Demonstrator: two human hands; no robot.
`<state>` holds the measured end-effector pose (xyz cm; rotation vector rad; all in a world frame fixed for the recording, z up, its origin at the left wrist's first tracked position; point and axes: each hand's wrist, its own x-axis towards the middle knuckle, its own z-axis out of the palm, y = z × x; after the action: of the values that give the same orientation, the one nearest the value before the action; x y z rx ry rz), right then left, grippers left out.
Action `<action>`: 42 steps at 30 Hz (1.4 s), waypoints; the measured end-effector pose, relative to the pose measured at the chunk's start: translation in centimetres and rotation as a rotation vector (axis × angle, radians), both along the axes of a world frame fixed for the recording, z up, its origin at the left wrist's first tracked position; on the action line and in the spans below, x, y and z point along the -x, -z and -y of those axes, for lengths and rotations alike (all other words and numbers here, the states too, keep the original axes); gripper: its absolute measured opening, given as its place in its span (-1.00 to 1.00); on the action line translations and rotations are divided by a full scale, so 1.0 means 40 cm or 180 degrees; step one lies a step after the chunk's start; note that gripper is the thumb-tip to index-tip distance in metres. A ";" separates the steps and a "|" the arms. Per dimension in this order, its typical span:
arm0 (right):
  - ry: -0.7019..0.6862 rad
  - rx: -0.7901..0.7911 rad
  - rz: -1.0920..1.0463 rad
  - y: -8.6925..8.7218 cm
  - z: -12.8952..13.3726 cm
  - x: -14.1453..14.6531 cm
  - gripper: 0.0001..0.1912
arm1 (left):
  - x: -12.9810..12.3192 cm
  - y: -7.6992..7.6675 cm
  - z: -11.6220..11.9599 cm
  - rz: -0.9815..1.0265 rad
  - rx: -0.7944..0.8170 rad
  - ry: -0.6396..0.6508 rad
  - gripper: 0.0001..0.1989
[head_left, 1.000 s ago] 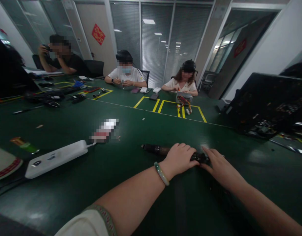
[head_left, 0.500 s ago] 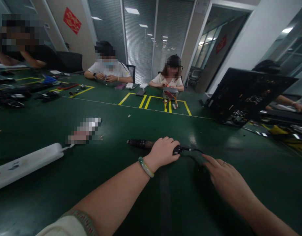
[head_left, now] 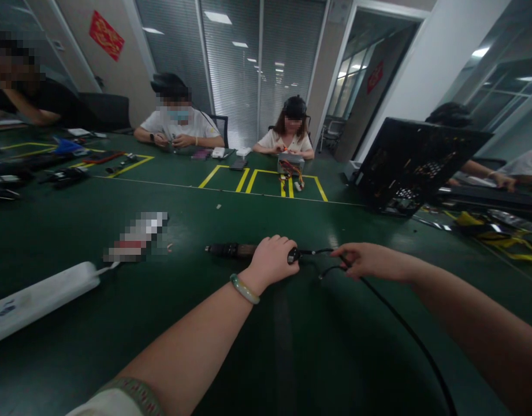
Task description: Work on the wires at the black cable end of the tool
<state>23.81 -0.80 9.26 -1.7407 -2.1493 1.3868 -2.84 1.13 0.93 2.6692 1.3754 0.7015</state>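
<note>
My left hand [head_left: 271, 261] is wrapped over the rear of a black electric screwdriver [head_left: 233, 251], which lies low over the green table with its tip to the left. Under my palm part of its body is hidden. From its back end a thin black cable [head_left: 402, 318] runs to my right hand [head_left: 367, 260], whose thumb and fingers are closed around it. Beyond that hand the cable bends down toward the lower right. A short curved length of cable with a loose-looking end [head_left: 328, 270] sticks out left below my right fingers.
A white power strip [head_left: 44, 294] lies at the left beside a blurred phone-like object [head_left: 138, 237]. Across the green table [head_left: 196, 358] several people work. A black computer case panel [head_left: 426, 164] stands at the right, near tangled yellow and black parts [head_left: 495, 231].
My right hand has risen and closed around the cable, whose length toward the lower right now shows. My left hand keeps hold of the electric screwdriver. The view has turned slightly right.
</note>
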 end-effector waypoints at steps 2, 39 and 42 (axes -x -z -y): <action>0.0234 0.0672 -0.1348 0.043 0.000 -0.005 -0.40 | -0.004 0.002 0.001 0.0001 -0.0024 -0.0005 -0.72; -0.0140 -0.1584 0.0017 0.182 0.006 0.122 -0.85 | -0.020 -0.008 0.002 -0.0187 0.0065 0.0177 -0.75; -0.0334 -0.1720 0.0037 0.190 -0.007 0.112 -0.90 | -0.023 -0.005 0.002 -0.0176 0.0049 0.0139 -0.77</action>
<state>19.34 -0.50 1.65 -1.4442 -2.3532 0.7025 -1.92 1.05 1.12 2.7174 1.3246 0.6150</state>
